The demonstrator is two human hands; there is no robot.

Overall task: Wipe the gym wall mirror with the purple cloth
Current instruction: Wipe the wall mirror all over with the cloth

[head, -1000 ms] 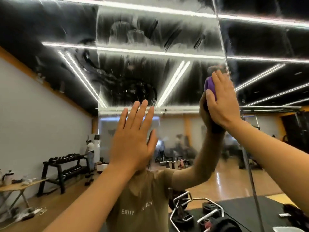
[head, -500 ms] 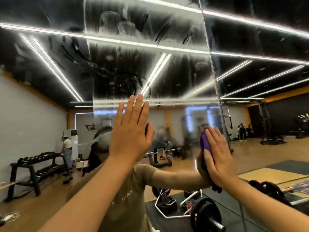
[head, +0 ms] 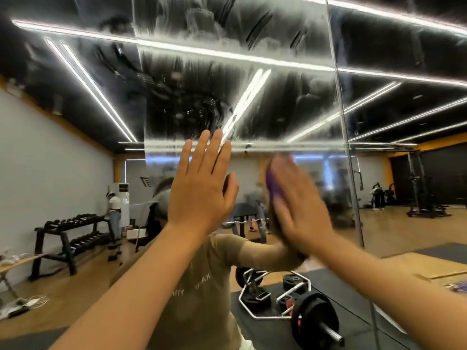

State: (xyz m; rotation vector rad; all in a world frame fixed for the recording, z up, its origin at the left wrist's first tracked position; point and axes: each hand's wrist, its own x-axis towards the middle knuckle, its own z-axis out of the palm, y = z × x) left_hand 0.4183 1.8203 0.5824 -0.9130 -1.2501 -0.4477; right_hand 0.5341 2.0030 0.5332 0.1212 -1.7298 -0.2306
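Note:
The gym wall mirror (head: 252, 102) fills the view, its upper part streaked with wet smears. My left hand (head: 202, 190) lies flat against the glass with straight fingers. Just to its right, my right hand (head: 298, 205) presses the purple cloth (head: 273, 185) onto the mirror with straight fingers; it is motion-blurred. Only a strip of cloth shows at the hand's left edge. The hands are a short gap apart.
A vertical seam (head: 346, 147) between mirror panels runs right of my right hand. The glass reflects a dumbbell rack (head: 73, 231), a person beside it, a hex bar with plates (head: 283, 301) on black mats, and machines at far right.
My right hand with the cloth swept from high near the seam downward, then leftward toward my left hand. My left hand has stayed flat on the glass.

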